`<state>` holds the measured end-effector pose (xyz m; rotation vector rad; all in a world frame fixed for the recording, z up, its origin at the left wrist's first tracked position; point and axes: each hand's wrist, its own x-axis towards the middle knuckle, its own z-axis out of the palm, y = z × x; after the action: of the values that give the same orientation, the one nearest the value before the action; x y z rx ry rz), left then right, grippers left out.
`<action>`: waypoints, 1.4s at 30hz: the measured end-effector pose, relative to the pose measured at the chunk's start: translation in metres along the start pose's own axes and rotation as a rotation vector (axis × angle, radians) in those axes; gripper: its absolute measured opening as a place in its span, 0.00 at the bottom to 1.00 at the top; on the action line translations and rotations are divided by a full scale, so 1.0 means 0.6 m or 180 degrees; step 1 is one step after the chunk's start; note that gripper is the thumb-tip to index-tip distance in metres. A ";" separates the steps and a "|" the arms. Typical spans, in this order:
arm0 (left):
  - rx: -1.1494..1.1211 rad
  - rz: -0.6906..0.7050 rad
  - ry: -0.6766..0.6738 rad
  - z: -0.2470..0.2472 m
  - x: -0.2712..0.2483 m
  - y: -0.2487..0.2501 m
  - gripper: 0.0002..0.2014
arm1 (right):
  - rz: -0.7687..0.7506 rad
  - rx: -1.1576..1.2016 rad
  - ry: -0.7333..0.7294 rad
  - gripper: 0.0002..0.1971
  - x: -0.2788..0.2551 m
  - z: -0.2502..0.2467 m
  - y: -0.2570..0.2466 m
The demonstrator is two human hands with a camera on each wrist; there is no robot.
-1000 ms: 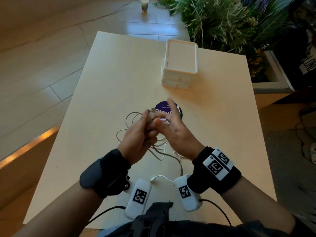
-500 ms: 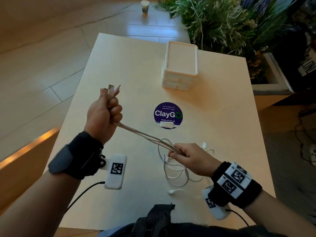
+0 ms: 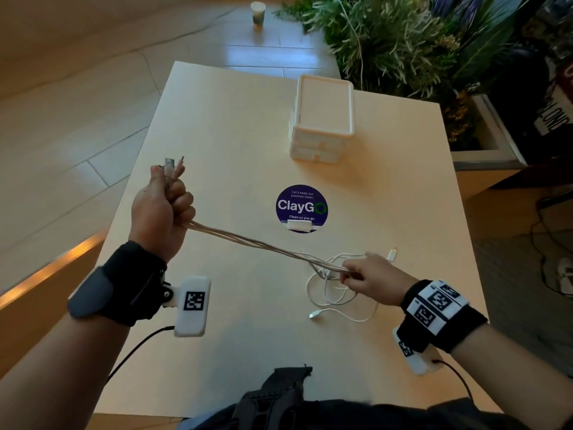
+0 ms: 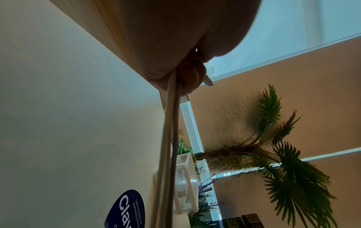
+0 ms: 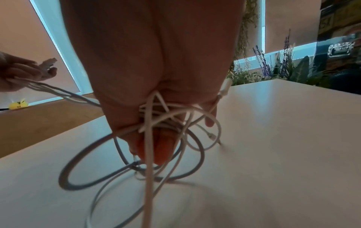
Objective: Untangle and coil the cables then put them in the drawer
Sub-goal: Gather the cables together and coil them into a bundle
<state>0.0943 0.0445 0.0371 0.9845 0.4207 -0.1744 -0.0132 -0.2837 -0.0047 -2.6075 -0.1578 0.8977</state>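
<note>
Several white cables (image 3: 263,245) stretch taut across the table between my two hands. My left hand (image 3: 164,206) is raised in a fist around one end of the bundle, and the plugs (image 3: 172,164) stick out above it. My right hand (image 3: 366,276) grips the same strands low near the table, where the remaining cable lies in a tangle of loops (image 3: 335,293). In the right wrist view the loops (image 5: 166,154) hang round my fingers. The small white drawer unit (image 3: 322,119) stands at the far side, its drawers pushed in.
A round purple ClayGo sticker (image 3: 301,207) with a small white block on it lies mid-table. A planter with green plants (image 3: 418,41) borders the table's far right corner. A paper cup (image 3: 258,13) stands on the floor beyond.
My hands, together mid-table a second ago, have pulled apart: left up and left with the plugs, right down and right along the strands. Since half a second ago the right hand has slid slightly farther right.
</note>
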 end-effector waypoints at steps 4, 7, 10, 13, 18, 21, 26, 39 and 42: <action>-0.0073 0.0066 0.0107 -0.010 -0.001 0.006 0.19 | 0.0093 -0.0150 -0.0022 0.06 0.004 -0.013 0.000; -0.0123 0.0096 0.0129 -0.022 -0.001 0.008 0.19 | 0.0072 -0.0112 0.0065 0.06 0.007 -0.032 0.000; -0.0117 0.0122 0.0178 -0.031 0.000 0.009 0.19 | -0.0032 -0.0242 0.0167 0.04 0.008 -0.050 0.007; -0.0096 0.0176 0.0212 -0.037 -0.001 0.013 0.19 | 0.0053 -0.0631 0.0168 0.04 0.008 -0.068 0.018; 0.0014 0.0260 0.0288 -0.037 -0.001 0.011 0.18 | 0.0271 -0.0984 0.0209 0.09 0.009 -0.101 0.016; 0.0480 0.0464 0.0350 -0.027 -0.004 0.004 0.14 | 0.0236 -0.1042 0.0225 0.09 0.010 -0.107 0.010; 0.1465 0.0977 -0.0236 0.034 -0.046 -0.045 0.03 | -0.0233 -0.1376 -0.0107 0.10 0.015 -0.109 -0.040; 0.1924 0.0284 -0.1508 0.108 -0.126 -0.176 0.30 | -0.0949 -0.1587 -0.0022 0.09 0.025 -0.100 -0.126; 0.2046 0.0339 -0.1484 0.102 -0.120 -0.184 0.30 | -0.1008 -0.1452 -0.0073 0.07 0.024 -0.104 -0.130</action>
<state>0.0088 -0.0704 0.0118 1.5438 -0.1347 -0.4491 0.0377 -0.2282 0.0621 -2.8555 -0.8453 0.8530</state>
